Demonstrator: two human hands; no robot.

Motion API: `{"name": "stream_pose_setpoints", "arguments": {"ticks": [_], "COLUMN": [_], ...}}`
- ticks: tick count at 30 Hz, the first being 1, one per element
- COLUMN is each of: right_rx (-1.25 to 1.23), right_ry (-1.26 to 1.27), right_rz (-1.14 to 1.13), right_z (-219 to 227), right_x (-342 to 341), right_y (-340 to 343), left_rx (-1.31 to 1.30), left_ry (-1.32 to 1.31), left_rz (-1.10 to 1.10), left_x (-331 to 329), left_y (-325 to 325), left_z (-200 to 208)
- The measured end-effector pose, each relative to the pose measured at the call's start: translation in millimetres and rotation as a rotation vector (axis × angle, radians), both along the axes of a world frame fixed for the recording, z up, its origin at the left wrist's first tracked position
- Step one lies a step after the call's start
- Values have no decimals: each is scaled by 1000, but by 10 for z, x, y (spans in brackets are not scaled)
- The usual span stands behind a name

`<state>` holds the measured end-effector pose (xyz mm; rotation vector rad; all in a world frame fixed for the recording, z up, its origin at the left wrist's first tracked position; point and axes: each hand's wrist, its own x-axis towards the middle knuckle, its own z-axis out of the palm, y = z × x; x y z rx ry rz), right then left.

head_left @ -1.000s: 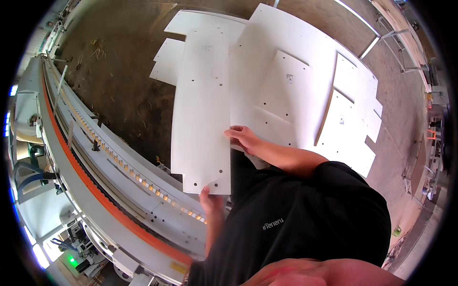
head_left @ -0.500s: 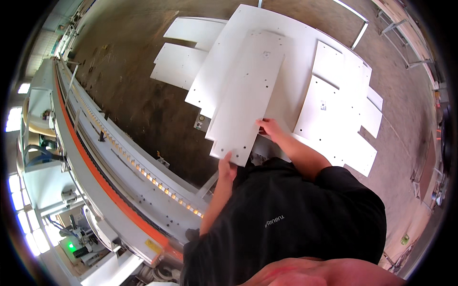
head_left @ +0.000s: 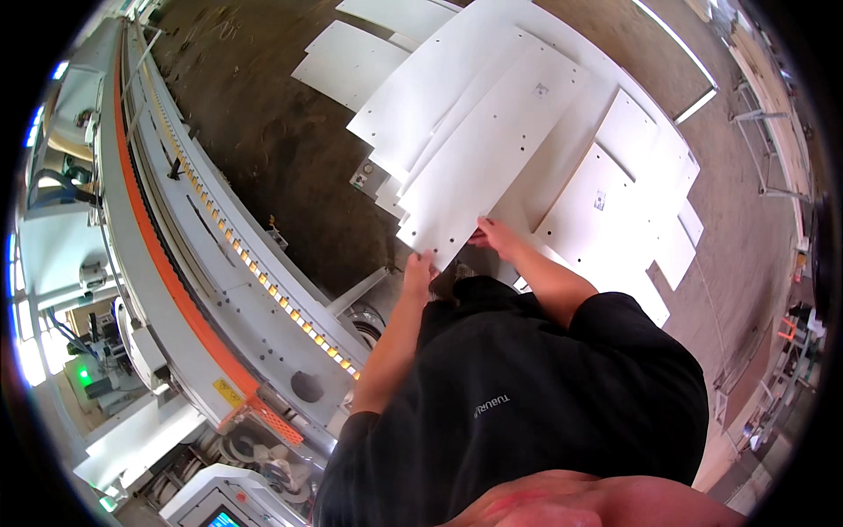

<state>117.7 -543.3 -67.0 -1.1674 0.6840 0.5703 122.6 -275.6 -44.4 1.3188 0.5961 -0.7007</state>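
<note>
A long white panel [head_left: 505, 145] with small drilled holes lies at a slant over a stack of other white panels, its near end toward my body. My left hand [head_left: 419, 274] grips the near left corner, thumb on the top face and the other fingers mostly hidden beneath. On the right edge close to that end, my right hand [head_left: 497, 239] is closed, its fingertips partly under the board. Along the panel's left side, the edges of boards below it show. A small printed label [head_left: 542, 89] is near its far end.
More white panels [head_left: 571, 206] lie stacked to the right, and another [head_left: 351, 66] sticks out at the far left. A long machine with an orange strip [head_left: 167, 281] runs along my left. Its screen [head_left: 224, 516] is at the lower left. Metal racks [head_left: 764, 149] stand far right.
The long panel has shifted right over the stack, uncovering board edges along its left side. Both hands stay on its near end. The whole view has turned, bringing the machine's screen into sight.
</note>
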Motion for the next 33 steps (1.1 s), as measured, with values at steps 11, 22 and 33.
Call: {"name": "stream_pose_setpoints", "arguments": {"ticks": [11,22,33], "right_rx": [308,96,158], "right_ry": [5,-4,-73], "right_rz": [-456,-300,637], "right_z": [66,702,1274], "right_x": [-227,-1033,-2176], "right_y": [-203,902,3677], "left_rx": [22,329,694], "left_ry": [-196,-362,-118], "left_rz": [559,910,1447], "left_x": [-1252,-3826,-7379], "left_y": [1191,2308,2583], "left_z": [908,1505,1060]}}
